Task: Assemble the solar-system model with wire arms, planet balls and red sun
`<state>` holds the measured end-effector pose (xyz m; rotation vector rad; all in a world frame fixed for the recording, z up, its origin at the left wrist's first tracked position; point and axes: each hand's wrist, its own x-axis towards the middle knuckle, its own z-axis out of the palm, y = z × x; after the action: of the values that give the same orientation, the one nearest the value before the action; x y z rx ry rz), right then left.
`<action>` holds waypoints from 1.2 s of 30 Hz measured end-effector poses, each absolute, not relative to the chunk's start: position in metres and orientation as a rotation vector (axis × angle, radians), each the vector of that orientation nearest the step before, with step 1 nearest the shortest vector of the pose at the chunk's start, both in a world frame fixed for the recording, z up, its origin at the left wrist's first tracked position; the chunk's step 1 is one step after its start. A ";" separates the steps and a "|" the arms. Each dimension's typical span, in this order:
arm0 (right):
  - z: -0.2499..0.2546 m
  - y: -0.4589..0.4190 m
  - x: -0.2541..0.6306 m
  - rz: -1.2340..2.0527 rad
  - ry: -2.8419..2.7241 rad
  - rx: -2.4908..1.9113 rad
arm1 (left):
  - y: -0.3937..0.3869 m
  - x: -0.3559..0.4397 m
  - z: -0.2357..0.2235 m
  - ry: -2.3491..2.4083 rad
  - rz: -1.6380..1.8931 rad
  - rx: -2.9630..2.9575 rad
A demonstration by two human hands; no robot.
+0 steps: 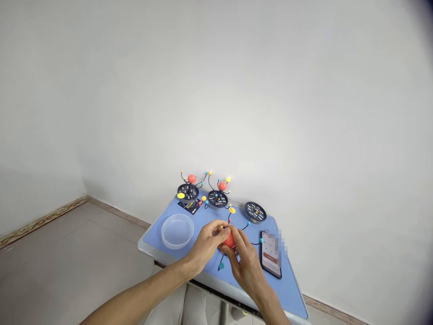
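Near the front of the blue table, both hands close round a red ball (230, 241) at the centre of a solar system model. My left hand (207, 243) grips it from the left, with thumb and fingertips on its upper side. From the right, my right hand (247, 259) has its fingers and thumb about the same ball. Thin black arms stick out round the hands, bearing a yellow-orange ball (232, 210), a teal ball (221, 266) and other small balls. The model's base is mostly hidden beneath my hands.
Two similar models with red balls (191, 178) stand at the back left of the table (154, 232), by a black card (192, 207). A round black base (255, 212) sits at the back right. A clear round tub (177, 231) is left; a phone (270, 262) lies right.
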<state>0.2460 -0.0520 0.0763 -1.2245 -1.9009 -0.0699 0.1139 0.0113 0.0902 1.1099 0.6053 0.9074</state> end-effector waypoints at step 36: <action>0.043 -0.057 0.249 -0.138 -1.853 -1.219 | 0.001 0.104 0.069 0.507 0.862 1.056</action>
<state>0.2491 -0.0572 0.0428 -1.2190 -1.8533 -0.1380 0.1039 0.0010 0.0685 1.0557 0.5070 0.8622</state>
